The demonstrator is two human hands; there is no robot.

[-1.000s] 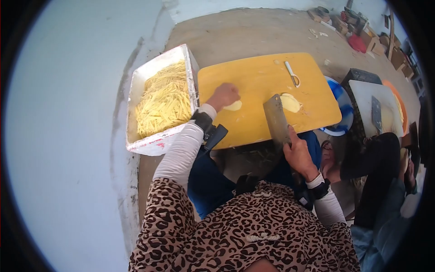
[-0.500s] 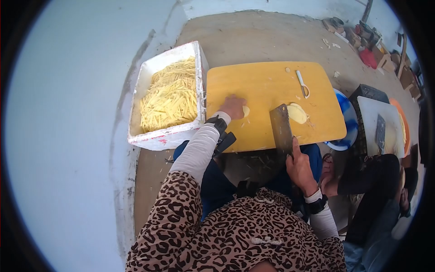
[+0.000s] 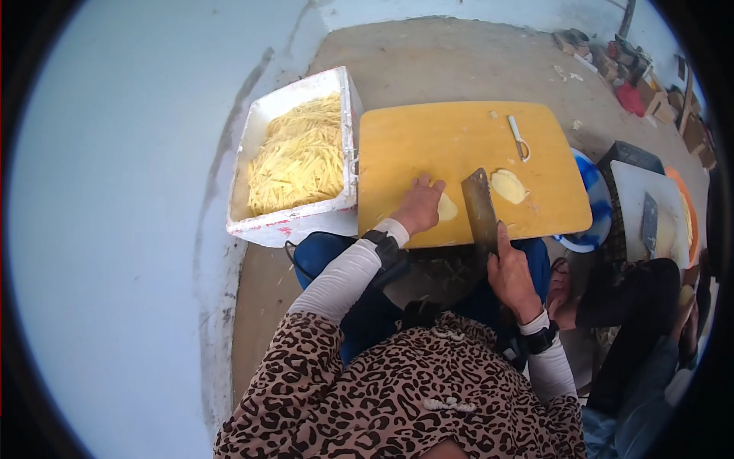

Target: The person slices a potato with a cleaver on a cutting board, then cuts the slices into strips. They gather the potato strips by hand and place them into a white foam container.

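Observation:
My right hand point(image 3: 512, 281) is closed around the handle of a cleaver point(image 3: 480, 206), whose broad blade stands over the near edge of a yellow cutting board point(image 3: 413, 138). My left hand point(image 3: 418, 206) rests low on the board with its fingers spread. Right beside its fingers, a pale yellow potato slice point(image 3: 448, 206) lies between the hand and the blade. To the right of the cleaver sits a small overlapping pile of potato slices point(image 3: 508, 186).
A white-handled peeler point(image 3: 518, 138) lies at the board's far right. Left of the board stands a white foam box point(image 3: 290, 218) of potato strips point(image 3: 294, 164). At right are a blue basin point(image 3: 592, 206), another person's white board point(image 3: 631, 199) with a cleaver point(image 3: 649, 222), and that person's legs point(image 3: 627, 306).
My left hand has slid right and nearer to me, its fingers now spread wider. The slice by it lies closer to the cleaver. My right hand keeps its grip; the whole view has shifted slightly.

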